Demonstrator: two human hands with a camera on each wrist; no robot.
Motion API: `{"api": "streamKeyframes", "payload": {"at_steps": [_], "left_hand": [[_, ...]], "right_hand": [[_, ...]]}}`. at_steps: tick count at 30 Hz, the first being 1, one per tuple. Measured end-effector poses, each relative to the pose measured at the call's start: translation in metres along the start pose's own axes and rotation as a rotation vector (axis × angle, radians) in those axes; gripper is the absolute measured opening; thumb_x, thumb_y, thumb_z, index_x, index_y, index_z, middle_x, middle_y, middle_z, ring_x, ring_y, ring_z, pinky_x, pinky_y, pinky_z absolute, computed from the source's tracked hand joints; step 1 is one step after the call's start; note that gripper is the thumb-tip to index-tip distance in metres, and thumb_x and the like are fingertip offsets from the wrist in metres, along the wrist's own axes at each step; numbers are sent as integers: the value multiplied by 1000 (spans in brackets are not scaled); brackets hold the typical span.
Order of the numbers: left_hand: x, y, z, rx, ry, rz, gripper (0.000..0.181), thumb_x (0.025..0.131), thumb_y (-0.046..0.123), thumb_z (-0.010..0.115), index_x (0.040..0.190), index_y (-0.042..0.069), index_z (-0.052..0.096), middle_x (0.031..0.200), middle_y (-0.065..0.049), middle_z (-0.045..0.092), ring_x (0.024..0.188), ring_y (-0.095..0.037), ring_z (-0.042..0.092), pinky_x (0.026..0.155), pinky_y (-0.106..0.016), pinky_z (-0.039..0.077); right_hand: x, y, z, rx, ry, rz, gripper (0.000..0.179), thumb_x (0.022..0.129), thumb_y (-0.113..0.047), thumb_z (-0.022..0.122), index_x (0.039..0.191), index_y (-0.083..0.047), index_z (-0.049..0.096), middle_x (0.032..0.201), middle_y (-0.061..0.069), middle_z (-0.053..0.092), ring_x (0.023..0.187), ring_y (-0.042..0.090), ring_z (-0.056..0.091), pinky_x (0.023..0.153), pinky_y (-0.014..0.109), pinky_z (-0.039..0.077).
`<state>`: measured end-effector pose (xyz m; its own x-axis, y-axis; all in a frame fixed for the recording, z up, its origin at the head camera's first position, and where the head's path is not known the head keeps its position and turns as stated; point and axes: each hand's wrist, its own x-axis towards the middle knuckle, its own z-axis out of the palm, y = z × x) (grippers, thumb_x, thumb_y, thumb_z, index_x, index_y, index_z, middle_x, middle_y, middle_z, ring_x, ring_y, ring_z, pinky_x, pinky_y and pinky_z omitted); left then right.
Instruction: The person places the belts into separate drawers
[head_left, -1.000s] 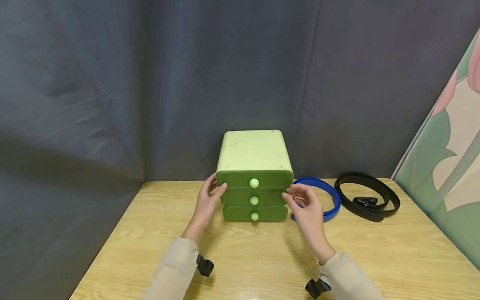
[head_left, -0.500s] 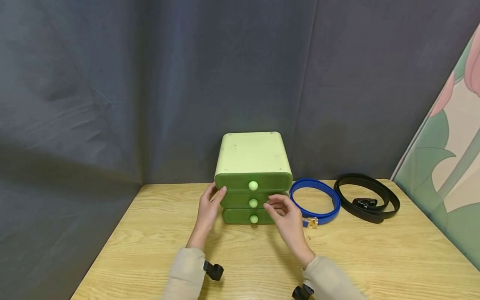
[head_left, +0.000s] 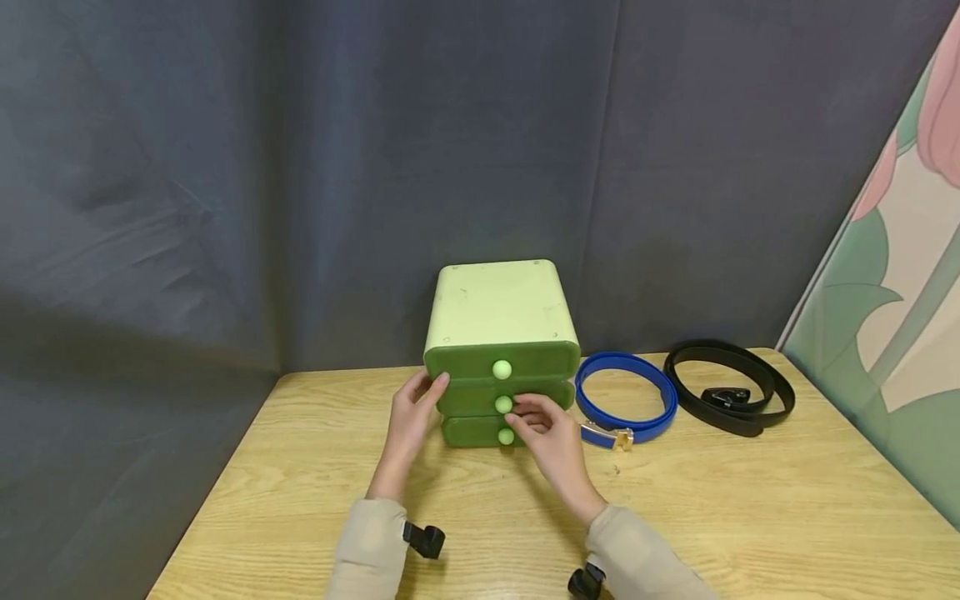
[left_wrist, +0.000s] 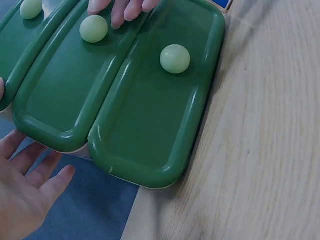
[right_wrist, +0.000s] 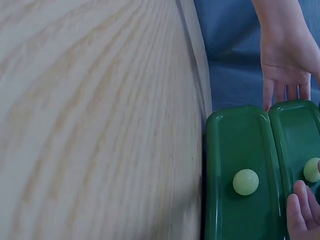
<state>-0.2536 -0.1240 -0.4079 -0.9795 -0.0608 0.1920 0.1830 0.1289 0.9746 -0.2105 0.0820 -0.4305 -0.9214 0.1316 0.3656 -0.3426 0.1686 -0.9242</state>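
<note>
A small drawer cabinet point(head_left: 498, 304), pale green with three dark green drawer fronts and round knobs, stands at the table's back. My left hand point(head_left: 408, 417) rests along its left side, thumb at the front edge by the top drawer; the left wrist view shows the fingers point(left_wrist: 37, 165) fairly straight beside it. My right hand point(head_left: 551, 433) is in front of the middle drawer point(left_wrist: 62, 95), thumb and fingertips right beside its knob point(left_wrist: 93, 29). The bottom drawer's knob point(right_wrist: 245, 182) is untouched in the right wrist view. All three drawers appear closed.
Right of the cabinet lies a coiled blue belt point(head_left: 667, 400) with a gold buckle. Beyond it is a coiled black belt point(head_left: 780, 392). A grey curtain point(head_left: 450, 125) hangs behind the wooden table point(head_left: 750, 517), and a floral panel point(head_left: 900, 292) stands at right.
My right hand has moved left from the cabinet's right edge to the middle knob, uncovering the blue belt's gold buckle. The left hand has stayed at the cabinet's left side.
</note>
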Motion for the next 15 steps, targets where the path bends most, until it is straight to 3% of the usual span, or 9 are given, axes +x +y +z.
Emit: {"api": "streamKeyframes", "payload": {"at_steps": [15], "left_hand": [[1, 2, -2, 80, -8, 10, 58, 96, 45, 64, 138, 5, 58, 139, -16, 56, 135, -32, 44, 107, -52, 37]], "right_hand": [[6, -3, 10, -88, 19, -40, 25, 82, -10, 82, 106, -6, 75, 89, 6, 73, 77, 18, 68, 68, 25, 55]]}}
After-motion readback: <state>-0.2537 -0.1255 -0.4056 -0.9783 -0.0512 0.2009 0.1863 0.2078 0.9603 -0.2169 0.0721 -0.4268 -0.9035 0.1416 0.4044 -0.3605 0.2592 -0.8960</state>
